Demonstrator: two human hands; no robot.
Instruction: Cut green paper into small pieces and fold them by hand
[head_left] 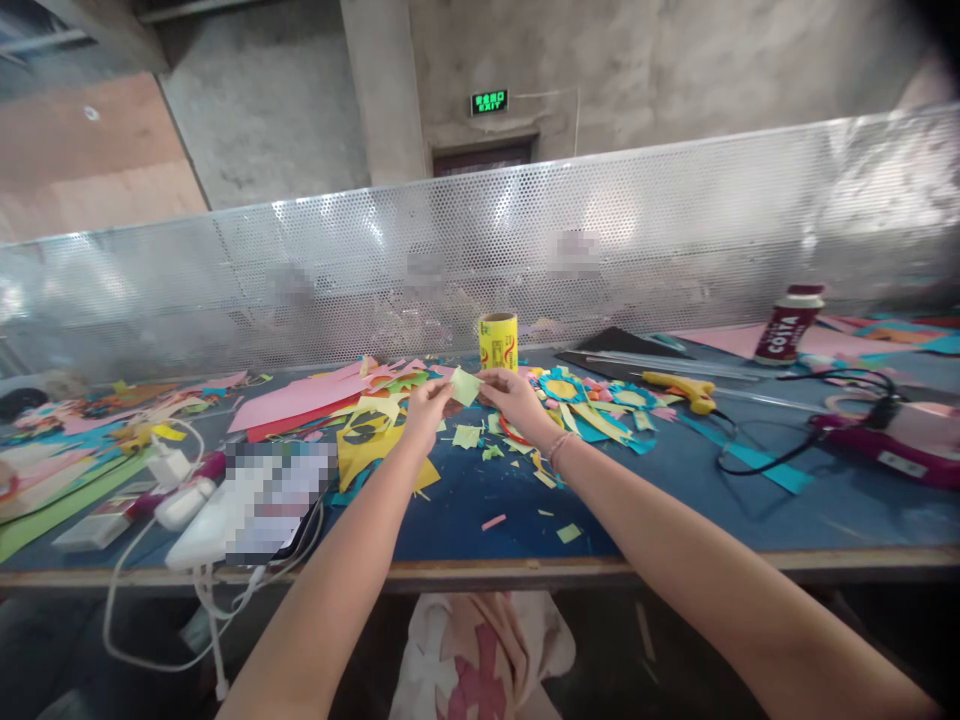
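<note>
A small pale green piece of paper (466,387) is held up over the middle of the table. My left hand (429,408) pinches its left edge, and my right hand (517,397) grips the right edge between thumb and fingers. Right behind it stands a yellow tape roll (499,342) on its end. Below the hands lie light green paper scraps (466,437). Beside my left hand are yellow paper pieces (367,450) with cut-out shapes. Blue and yellow paper flowers (564,386) are heaped just beyond my right wrist.
Pink paper sheets (300,402) lie at the back left. At right are a yellow glue gun (686,390) with a black cord, a dark red bottle (790,325) and a purple power strip (892,450). A phone (300,530) and white cables overhang the front-left edge. A perforated metal screen (337,270) closes the back.
</note>
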